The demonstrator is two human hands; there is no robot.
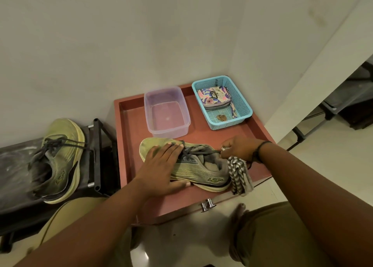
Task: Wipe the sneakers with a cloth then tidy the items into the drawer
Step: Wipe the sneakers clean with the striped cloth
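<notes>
An olive-green sneaker (198, 170) lies on its side in the open reddish drawer (129, 125), toe to the left. My left hand (161, 165) rests flat on its forefoot with straight fingers. My right hand (240, 150) is at the sneaker's heel and grips a grey-and-white striped cloth (239, 175), which hangs down past the heel. The second sneaker (58, 159) stands on a black shoe rack (96, 157) to the left of the drawer.
A clear plastic tub (167, 111) and a blue basket (222, 102) holding a patterned pouch stand at the back of the drawer. The drawer's metal handle (207, 205) faces me. My knees are below, on a pale tiled floor. White walls close in behind and right.
</notes>
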